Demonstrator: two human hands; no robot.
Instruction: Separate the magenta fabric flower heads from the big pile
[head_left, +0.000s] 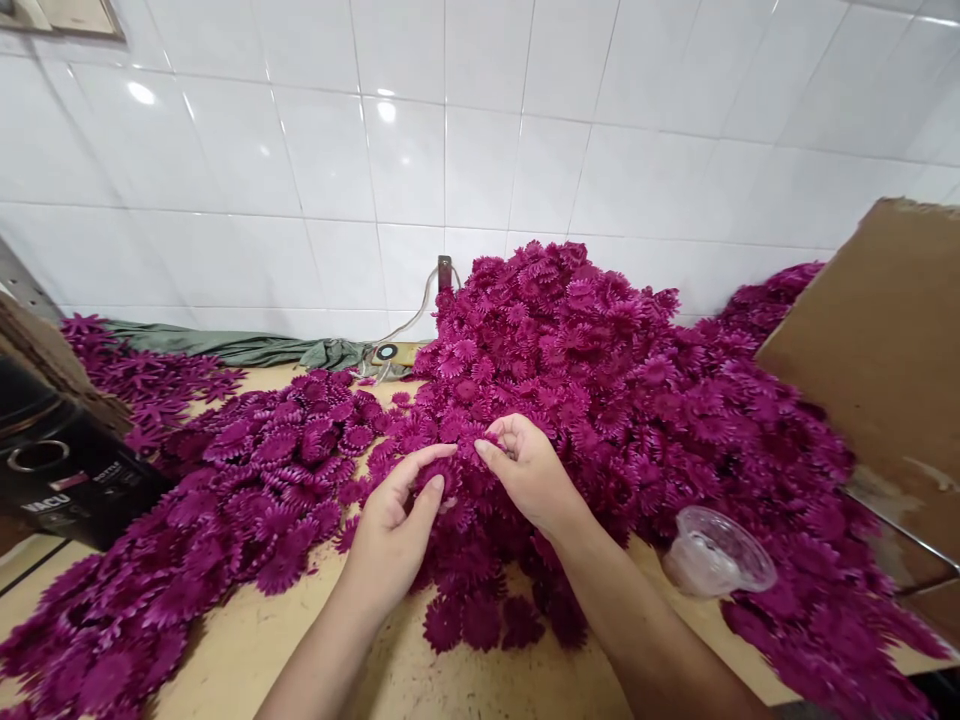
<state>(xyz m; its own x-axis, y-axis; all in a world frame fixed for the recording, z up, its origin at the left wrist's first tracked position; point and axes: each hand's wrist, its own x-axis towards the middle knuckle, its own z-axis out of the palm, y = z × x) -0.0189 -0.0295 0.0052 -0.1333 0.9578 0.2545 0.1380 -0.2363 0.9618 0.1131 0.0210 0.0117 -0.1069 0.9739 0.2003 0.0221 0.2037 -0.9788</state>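
Magenta artificial flower heads (pixel 555 340) with fringed petals are heaped in front of me. My left hand (pixel 401 510) curls its fingers and thumb around one magenta flower head (pixel 436 482) at the front of the heap. Just to the right, my right hand (pixel 521 465) pinches the edge of a magenta flower piece (pixel 489 438) between thumb and fingers. Whether the two hands share one piece, I cannot tell. Below them, several flower heads (pixel 480 620) lie on the tabletop (pixel 420 680).
More flower heads (pixel 262 470) spread along the left, with narrower-petalled ones (pixel 150 375) behind. A clear plastic cup (pixel 716 550) tilts at the right near a cardboard sheet (pixel 877 330). At the left stands a black container (pixel 67 470). A green cloth (pixel 225 340) lies along the tiled wall (pixel 322 160).
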